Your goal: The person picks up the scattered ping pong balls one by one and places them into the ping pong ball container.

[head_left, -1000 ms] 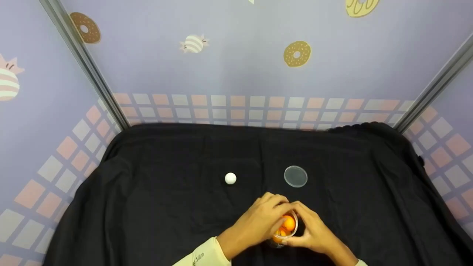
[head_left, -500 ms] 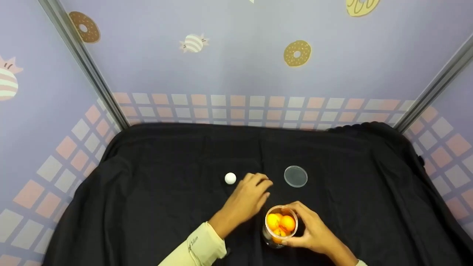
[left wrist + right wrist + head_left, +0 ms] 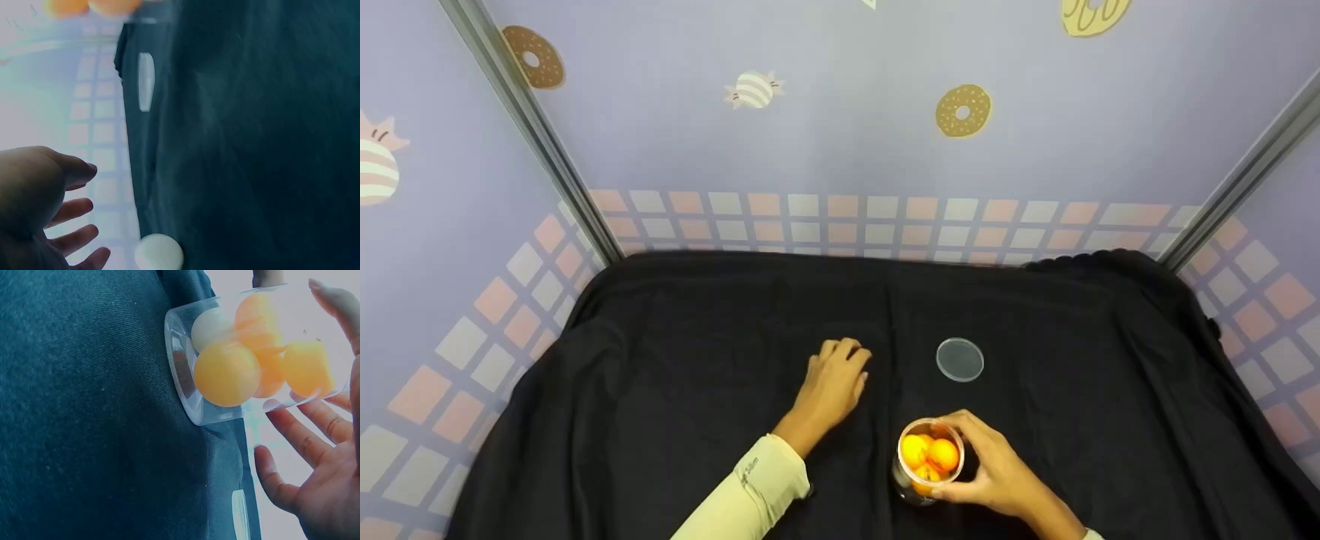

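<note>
My right hand (image 3: 994,469) grips a clear plastic jar (image 3: 185,377) near its rim, thumb and fingers on opposite sides. Inside are several orange ping-pong balls (image 3: 943,454) and a white one (image 3: 212,331) near the bottom. The jar stands upright on black cloth, its mouth uncovered. My left hand (image 3: 829,382) reaches out to the left of the jar, fingers spread and loosely bent. A white ping-pong ball (image 3: 159,253) lies on the cloth near those fingers, apart from them in the left wrist view; in the head view the hand hides it.
A round clear lid (image 3: 960,359) lies flat on the cloth beyond the jar. Black cloth (image 3: 697,375) covers the table, with folds toward its sides. Patterned walls (image 3: 847,135) stand close behind and on both sides.
My left hand has come away from the jar's mouth and moved left and forward over the loose white ball. My right hand has kept its grip on the jar.
</note>
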`<state>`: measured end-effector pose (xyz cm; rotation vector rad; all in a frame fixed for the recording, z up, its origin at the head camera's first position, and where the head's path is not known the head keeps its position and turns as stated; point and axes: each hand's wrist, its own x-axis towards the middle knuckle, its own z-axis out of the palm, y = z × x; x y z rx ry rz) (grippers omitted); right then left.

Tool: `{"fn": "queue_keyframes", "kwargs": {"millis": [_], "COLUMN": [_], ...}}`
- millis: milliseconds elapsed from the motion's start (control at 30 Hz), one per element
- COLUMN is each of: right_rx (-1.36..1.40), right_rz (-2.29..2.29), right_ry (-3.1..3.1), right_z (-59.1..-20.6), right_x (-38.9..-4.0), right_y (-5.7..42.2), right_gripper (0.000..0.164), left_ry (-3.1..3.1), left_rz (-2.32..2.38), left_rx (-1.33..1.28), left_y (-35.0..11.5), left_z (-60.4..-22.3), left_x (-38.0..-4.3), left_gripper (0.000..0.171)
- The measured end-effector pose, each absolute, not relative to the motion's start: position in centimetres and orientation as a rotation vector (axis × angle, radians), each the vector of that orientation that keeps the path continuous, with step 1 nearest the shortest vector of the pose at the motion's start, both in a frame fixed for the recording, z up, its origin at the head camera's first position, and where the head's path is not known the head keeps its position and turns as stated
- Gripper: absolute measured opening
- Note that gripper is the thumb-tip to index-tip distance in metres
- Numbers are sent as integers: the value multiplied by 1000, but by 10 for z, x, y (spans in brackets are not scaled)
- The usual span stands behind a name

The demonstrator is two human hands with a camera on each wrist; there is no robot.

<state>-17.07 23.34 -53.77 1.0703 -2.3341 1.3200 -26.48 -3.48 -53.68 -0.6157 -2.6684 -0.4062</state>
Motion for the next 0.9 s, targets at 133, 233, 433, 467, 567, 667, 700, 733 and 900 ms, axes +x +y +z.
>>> {"fn": "queue_keyframes", "kwargs": {"millis": [133, 233, 433, 467, 567, 667, 700, 733, 900], "right_rx": [1060, 1053, 1036, 1035, 1036, 1040, 1044, 1049, 1070], "right_rz": [1293, 1268, 1256, 1263, 1291, 1310, 1312, 1313, 1275], "right_ry": [-2349, -2364, -2384, -2382, -2368, -2358, -2355, -2350, -2356], "right_z": [-555, -565, -566, -563, -547, -533, -532, -535, -560], "right_x": [-177, -180, -179, -178, -172, -168, -168, -169, -179], "right_y": [239, 243, 244, 243, 237, 233, 233, 234, 241], "right_gripper": [73, 75, 74, 74, 71, 69, 69, 69, 74], "left_ry": [-2758, -2814, -2894, -2910, -2935, -2931, -2926, -2920, -2925], "left_rz": [-432, -451, -460, -462, -462, -457, -455, -454, -457], "left_rx": [-539, -506, -456, -444, -418, -419, -422, -426, -436], "left_y": [-42, -48, -56, -58, -61, -62, -63, -63, -65], "left_z": [-545, -550, -561, -563, -568, -570, -570, -570, -570], "left_x": [-272, -277, -281, -281, -281, -281, -281, -281, -280], "left_gripper": [31, 33, 34, 34, 31, 28, 27, 26, 26]}}
